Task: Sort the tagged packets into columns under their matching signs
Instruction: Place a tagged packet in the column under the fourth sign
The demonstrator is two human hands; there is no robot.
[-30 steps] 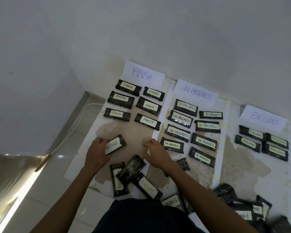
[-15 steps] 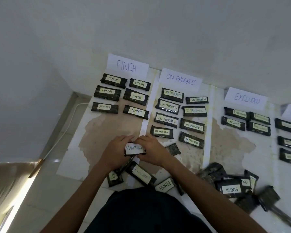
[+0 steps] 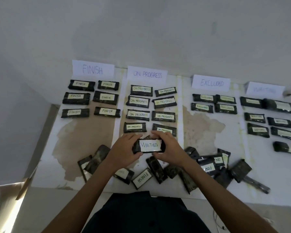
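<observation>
A dark packet tagged WAITING (image 3: 150,145) is held level in front of me, my left hand (image 3: 124,149) gripping its left end and my right hand (image 3: 168,147) its right end. Four paper signs stand along the wall: FINISH (image 3: 93,69), ON PROGRESS (image 3: 147,74), EXCLUDED (image 3: 211,83) and WAITING (image 3: 265,89). Rows of tagged packets lie under each sign. The held packet hovers below the ON PROGRESS column (image 3: 138,115).
Loose unsorted packets lie in a heap near me, among them one tagged FINISH (image 3: 142,178) and another heap at the right (image 3: 213,165). The white sheet (image 3: 84,135) has brown worn patches. A wall corner rises at the left.
My left hand brought the WAITING packet from the left to the centre, and my right hand took its other end. My view has swung right, revealing the WAITING column.
</observation>
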